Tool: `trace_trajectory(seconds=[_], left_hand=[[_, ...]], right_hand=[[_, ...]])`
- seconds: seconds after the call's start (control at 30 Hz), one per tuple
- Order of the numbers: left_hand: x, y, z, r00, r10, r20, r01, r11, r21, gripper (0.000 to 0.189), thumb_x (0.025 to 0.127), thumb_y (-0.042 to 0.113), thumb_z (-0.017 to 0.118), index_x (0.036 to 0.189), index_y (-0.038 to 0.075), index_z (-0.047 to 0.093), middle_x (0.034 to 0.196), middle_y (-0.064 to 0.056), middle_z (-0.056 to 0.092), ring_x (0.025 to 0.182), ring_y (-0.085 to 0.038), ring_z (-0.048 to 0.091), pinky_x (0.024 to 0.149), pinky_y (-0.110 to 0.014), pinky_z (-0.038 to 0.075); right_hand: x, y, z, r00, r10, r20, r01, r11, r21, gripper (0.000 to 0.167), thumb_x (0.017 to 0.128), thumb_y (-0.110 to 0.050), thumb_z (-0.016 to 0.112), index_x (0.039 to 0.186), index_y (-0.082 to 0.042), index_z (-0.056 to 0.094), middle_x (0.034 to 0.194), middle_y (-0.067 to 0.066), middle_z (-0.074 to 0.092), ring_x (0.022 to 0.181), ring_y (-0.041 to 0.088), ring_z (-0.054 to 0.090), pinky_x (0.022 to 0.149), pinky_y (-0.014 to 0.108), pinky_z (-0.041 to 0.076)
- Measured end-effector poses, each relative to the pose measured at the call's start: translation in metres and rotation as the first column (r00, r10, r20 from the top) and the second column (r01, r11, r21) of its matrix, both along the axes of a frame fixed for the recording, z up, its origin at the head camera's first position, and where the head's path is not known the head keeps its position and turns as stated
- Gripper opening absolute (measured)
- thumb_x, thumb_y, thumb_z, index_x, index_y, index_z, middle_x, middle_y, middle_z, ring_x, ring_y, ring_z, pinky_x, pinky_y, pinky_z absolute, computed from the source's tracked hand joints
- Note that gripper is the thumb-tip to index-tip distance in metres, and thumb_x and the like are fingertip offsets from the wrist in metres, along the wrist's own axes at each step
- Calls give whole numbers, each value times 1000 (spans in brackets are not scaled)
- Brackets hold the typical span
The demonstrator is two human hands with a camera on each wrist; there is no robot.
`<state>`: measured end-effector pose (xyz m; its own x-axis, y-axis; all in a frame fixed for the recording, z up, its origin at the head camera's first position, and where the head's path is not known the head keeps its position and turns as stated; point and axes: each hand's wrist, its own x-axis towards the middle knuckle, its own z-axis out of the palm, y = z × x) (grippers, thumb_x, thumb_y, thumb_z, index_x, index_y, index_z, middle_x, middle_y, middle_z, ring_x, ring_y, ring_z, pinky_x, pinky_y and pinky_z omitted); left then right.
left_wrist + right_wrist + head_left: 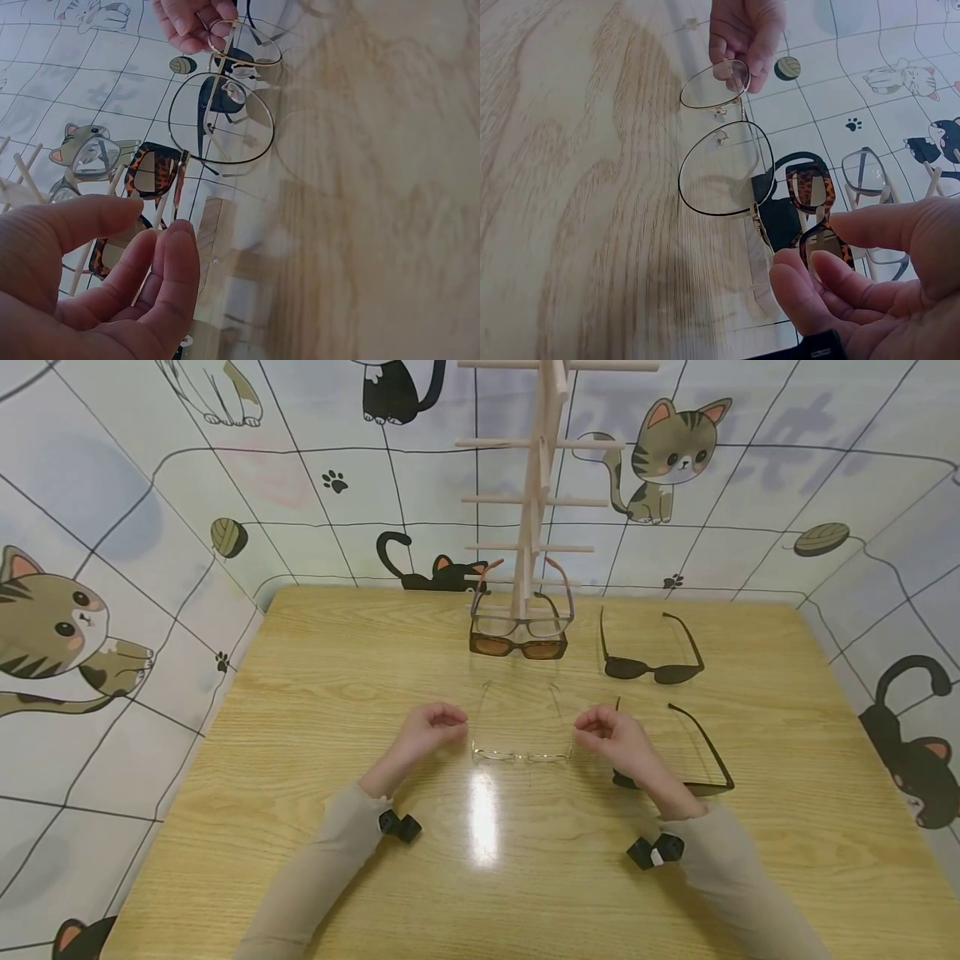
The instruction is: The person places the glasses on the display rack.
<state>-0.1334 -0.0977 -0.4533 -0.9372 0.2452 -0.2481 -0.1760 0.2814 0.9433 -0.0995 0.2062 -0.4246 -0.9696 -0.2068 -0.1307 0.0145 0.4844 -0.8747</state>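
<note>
A pair of thin gold-rimmed eyeglasses lies on the wooden table, lenses toward me and temples pointing away. My left hand is at its left side, fingers loosely bent, with the fingertips close to the left temple. Opposite it, my right hand has its fingertips near the right temple. Both wrist views show a gap between thumb and fingers, with nothing pinched there. Dark-framed glasses lie partly hidden behind my right hand and wrist. In the right wrist view the round dark rim of the gold eyeglasses shows clearly.
At the back stands a wooden rack with several pegs. Tortoiseshell sunglasses and grey-framed eyeglasses are at its foot. Black sunglasses lie to the right. Cat-patterned sheeting surrounds the table.
</note>
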Motion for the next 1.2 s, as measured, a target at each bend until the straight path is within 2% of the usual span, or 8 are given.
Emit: trace_trajectory(seconds=[0.2, 0.23, 0.37, 0.53, 0.77, 0.97, 1.2], left_hand=[[4, 2, -4, 999, -39, 3, 39, 999, -23, 22, 83, 5, 67, 102, -5, 63, 92, -12, 65, 77, -14, 60, 66, -25, 51], [3, 2, -8, 999, -41, 5, 42, 999, -34, 22, 83, 7, 68, 102, -4, 64, 92, -12, 65, 77, -15, 60, 65, -25, 51], [5, 2, -7, 998, -56, -6, 56, 996, -67, 20, 84, 9, 68, 99, -3, 64, 89, -11, 65, 73, -15, 60, 61, -25, 51], [5, 3, -7, 998, -65, -11, 64, 994, -93, 16, 85, 10, 68, 94, -2, 66, 83, -8, 65, 68, -17, 61, 58, -27, 52], [5, 4, -10, 996, -86, 16, 87, 994, -63, 18, 86, 10, 67, 95, -6, 67, 81, -12, 68, 68, -18, 64, 62, -30, 55], [5, 4, -11, 994, -106, 26, 107, 994, -33, 19, 87, 10, 66, 94, -8, 68, 78, -14, 68, 67, -18, 64, 64, -32, 56], [5, 5, -10, 990, -133, 40, 134, 991, -25, 18, 88, 9, 64, 92, -7, 69, 73, -9, 67, 64, -15, 63, 62, -30, 56]], right_hand=[[1, -1, 0, 999, 14, -41, -12, 999, 47, 17, 89, -8, 63, 99, 6, 61, 86, 13, 63, 73, 19, 58, 60, 26, 50], [1, -2, 0, 999, 19, -51, -16, 998, 67, 17, 89, -8, 63, 98, 6, 61, 85, 13, 63, 72, 19, 58, 60, 27, 50], [0, -4, -2, 996, 41, -83, -28, 988, 151, 15, 87, -7, 64, 94, 6, 64, 80, 10, 64, 69, 17, 59, 60, 26, 48], [-2, -7, -4, 994, 64, -93, -46, 983, 176, 13, 86, -3, 63, 91, 8, 65, 76, 11, 65, 65, 18, 61, 57, 27, 50], [-2, -11, -3, 996, 75, -45, -66, 981, 185, 15, 87, -3, 62, 92, 11, 64, 72, 11, 65, 59, 23, 62, 51, 28, 50], [-6, -15, -5, 997, 81, 8, -81, 970, 230, 18, 88, -5, 61, 94, 12, 65, 68, 9, 64, 57, 22, 61, 50, 27, 48], [-7, -18, -5, 994, 105, 14, -105, 965, 240, 15, 89, -3, 58, 82, 7, 66, 63, 11, 63, 56, 24, 61, 48, 27, 48]])
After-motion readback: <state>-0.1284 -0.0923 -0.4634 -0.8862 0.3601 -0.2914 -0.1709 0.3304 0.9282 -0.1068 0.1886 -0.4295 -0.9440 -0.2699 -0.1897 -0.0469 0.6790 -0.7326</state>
